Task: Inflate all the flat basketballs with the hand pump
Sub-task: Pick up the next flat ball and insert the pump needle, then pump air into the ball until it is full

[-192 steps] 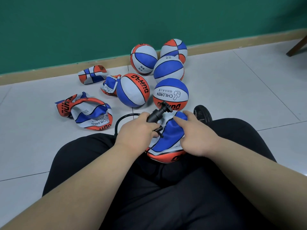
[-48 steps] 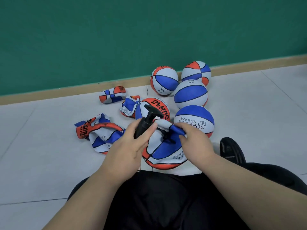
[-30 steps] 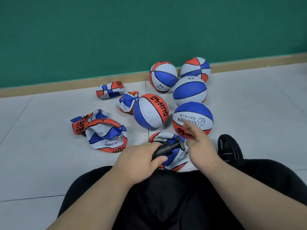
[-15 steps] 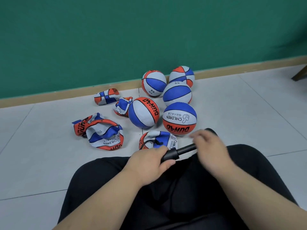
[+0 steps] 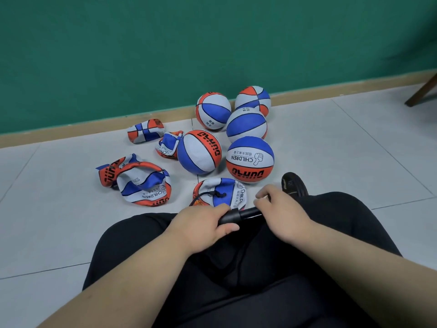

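Bracing the black hand pump point(image 5: 233, 216) across the lap, the left hand point(image 5: 203, 224) clenches its smooth barrel while the right hand point(image 5: 281, 213) curls round the plunger end, probably ready to stroke. Its thin hose point(image 5: 198, 200) runs to the crumpled flat basketball point(image 5: 221, 191) on the tiled floor point(image 5: 47, 209) just beyond the knees. Round, taut inflated basketballs point(image 5: 250, 159) sit beyond it.

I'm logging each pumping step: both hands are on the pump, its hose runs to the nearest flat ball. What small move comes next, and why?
Probably push the right hand toward the left hand, driving the rod in. The left hand grips the pump barrel, some rod shows between the hands, and the hose reaches the flat ball, which lies limp.
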